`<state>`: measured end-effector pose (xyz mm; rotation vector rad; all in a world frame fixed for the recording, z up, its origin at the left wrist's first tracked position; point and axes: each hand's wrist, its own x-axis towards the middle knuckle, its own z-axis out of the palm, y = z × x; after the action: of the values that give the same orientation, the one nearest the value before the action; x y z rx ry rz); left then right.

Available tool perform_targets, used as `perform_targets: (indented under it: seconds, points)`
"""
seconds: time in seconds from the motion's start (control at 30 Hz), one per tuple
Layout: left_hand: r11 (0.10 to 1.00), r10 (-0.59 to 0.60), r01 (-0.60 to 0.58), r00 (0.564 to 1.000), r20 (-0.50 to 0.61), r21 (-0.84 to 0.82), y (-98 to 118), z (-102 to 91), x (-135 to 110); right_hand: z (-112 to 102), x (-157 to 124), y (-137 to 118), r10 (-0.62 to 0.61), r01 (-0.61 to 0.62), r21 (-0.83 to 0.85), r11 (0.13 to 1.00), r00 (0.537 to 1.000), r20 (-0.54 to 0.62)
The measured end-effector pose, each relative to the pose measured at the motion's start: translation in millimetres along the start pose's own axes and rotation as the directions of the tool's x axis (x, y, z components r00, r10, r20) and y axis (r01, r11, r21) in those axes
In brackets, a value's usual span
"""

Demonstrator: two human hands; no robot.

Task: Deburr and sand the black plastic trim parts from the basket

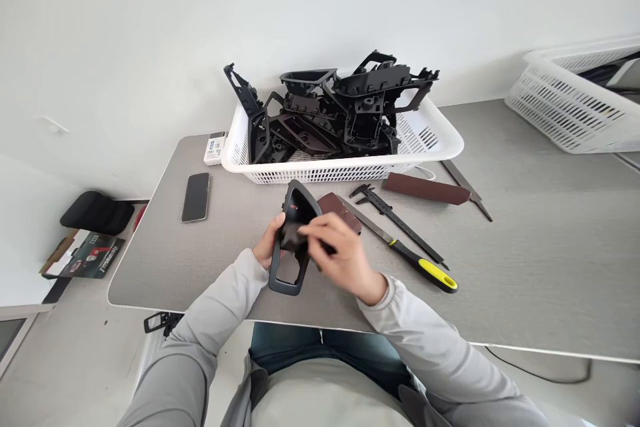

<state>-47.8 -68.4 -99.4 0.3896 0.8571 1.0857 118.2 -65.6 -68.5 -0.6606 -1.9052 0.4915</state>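
Held upright over the front of the table, a black plastic trim frame (286, 287) has a long opening and a hollow upper part. My left hand (267, 241) is closed around its left edge. With fingers pinched, my right hand (345, 253) is at the frame's right side; motion blurs its fingertips, and a dark thing there is too smeared to name. Just behind that hand lies a piece of brown sandpaper (341, 209). To its right rest a file (425, 270) with a black and yellow handle and a black caliper (403, 225).
A white basket (350, 168) heaped with black plastic parts (310, 130) stands at the back. Further right are a brown sandpaper-wrapped strip (425, 188), another file (467, 188) and a second basket (560, 107). At left lie a phone (196, 197) and a small white box (215, 149).
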Motion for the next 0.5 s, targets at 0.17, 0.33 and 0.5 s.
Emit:
perform_targets:
  seconds: [0.17,0.33,0.5]
  points:
    - [0.992,-0.046,0.028,0.988,0.148,0.123,-4,0.6,2,-15,11,18,-0.029,-0.028,-0.275,0.961,0.979,-0.203]
    - [0.993,-0.018,0.003,0.991,0.133,0.115,-1,-1.3,1,-13,10,24,0.095,-0.093,-0.218,0.971,0.995,-0.001]
    - [0.994,0.090,-0.092,0.996,0.028,0.064,12,-0.3,0,-13,4,19,0.181,-0.180,-0.023,0.983,0.965,0.188]
